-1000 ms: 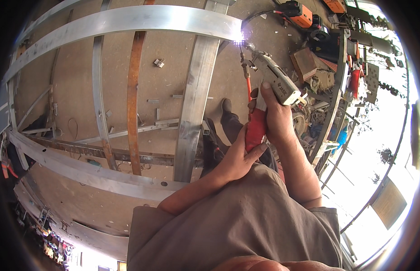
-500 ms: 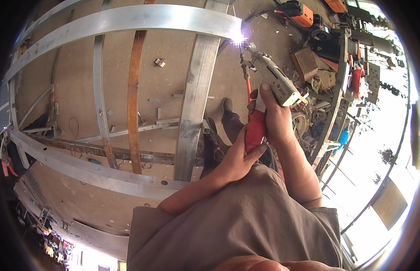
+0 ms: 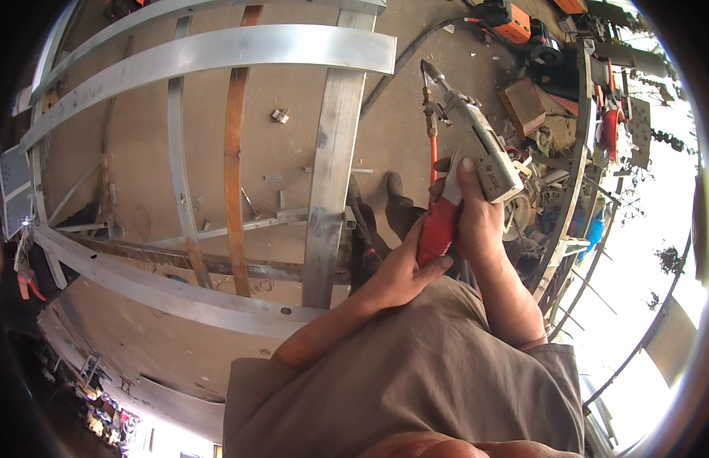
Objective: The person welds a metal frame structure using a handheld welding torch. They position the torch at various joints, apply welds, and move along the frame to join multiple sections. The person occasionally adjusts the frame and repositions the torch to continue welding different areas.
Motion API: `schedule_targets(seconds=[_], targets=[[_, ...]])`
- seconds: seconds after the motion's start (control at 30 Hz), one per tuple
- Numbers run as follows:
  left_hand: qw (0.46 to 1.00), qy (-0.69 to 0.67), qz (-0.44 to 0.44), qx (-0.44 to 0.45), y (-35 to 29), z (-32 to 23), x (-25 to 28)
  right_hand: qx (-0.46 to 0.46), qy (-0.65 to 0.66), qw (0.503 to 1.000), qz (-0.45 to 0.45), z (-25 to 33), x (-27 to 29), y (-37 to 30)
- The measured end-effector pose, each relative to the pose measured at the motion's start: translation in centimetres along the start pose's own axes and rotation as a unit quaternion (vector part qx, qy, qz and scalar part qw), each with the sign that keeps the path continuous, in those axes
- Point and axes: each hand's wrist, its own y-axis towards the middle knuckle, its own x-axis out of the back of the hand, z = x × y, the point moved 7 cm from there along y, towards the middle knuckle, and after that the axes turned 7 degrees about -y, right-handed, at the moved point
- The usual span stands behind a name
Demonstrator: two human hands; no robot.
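Both of my hands are on a welding gun [image 3: 483,156] with a red grip and a pale metal body on top. My right hand [image 3: 479,225] wraps the upper part of the grip, its thumb along the metal body. Lower down, my left hand [image 3: 406,276] closes around the red end. A thin metal tube on an orange hose [image 3: 433,156] runs beside the gun, its tip near the nozzle. The nozzle points up and left, apart from the end of a shiny square metal tube [image 3: 362,49]. No arc glows at the nozzle.
The metal frame of bars and posts [image 3: 329,183] fills the left. Small offcuts [image 3: 280,116] lie on the floor. An orange-and-black machine [image 3: 507,21] with a dark cable stands far right, near a wooden box [image 3: 518,107] and scrap. Red-handled pliers [image 3: 30,284] show at the far left.
The bright arc at the tube end has gone out. The welding gun has drawn back toward me and to the right, away from the tube. Both hands keep their hold.
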Motion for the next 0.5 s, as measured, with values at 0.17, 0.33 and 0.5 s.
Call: schedule_targets(seconds=[0.17, 0.33, 0.5], targets=[[0.998, 0.054, -0.04, -0.007, 2.8, -2.2, 4.5, 0.07, -0.003, 0.997, -0.01, 0.9, 3.0, 1.5], [0.858, 0.428, -0.258, -0.122, 9.3, -10.5, 14.3, 0.069, 0.003, 0.997, 0.037, 0.3, 5.8, 4.3], [0.665, 0.726, -0.155, -0.086, 18.4, -15.4, 18.0, 0.075, 0.04, 0.99, 0.109, 0.2, 8.2, 8.6]])
